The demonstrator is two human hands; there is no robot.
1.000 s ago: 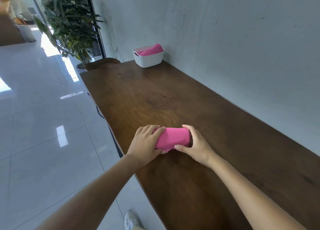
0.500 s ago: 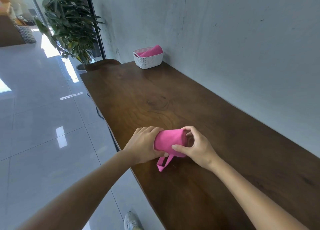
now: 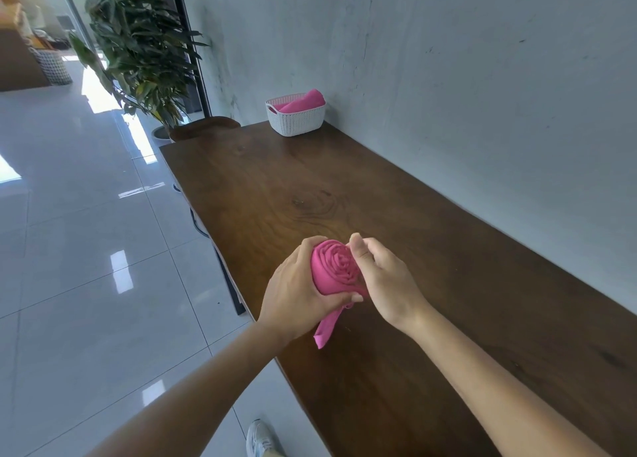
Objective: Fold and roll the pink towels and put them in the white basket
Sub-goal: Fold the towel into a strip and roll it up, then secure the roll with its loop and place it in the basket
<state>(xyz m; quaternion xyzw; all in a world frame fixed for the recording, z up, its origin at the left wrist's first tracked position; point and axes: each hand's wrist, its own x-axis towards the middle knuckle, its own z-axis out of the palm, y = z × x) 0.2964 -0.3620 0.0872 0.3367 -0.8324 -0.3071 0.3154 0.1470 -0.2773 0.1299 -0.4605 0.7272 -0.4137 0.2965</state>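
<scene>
A rolled pink towel (image 3: pixel 336 267) is held just above the dark wooden table (image 3: pixel 431 250), its spiral end turned toward me. My left hand (image 3: pixel 300 291) grips the roll from the left, thumb under it. My right hand (image 3: pixel 382 277) is at the roll's right side with curled fingers touching its edge. A loose tail of the towel hangs down below the roll. Far back by the wall stands the white basket (image 3: pixel 296 120) with another rolled pink towel (image 3: pixel 305 100) in it.
A grey wall runs along the table's right side. To the left is a glossy tiled floor and the table's front-left edge. A potted plant (image 3: pixel 144 53) and a chair back (image 3: pixel 205 129) stand beyond the table's far end.
The roll has been lifted from lying flat on the table and turned so its spiral end faces me. A loose tail has dropped out below it.
</scene>
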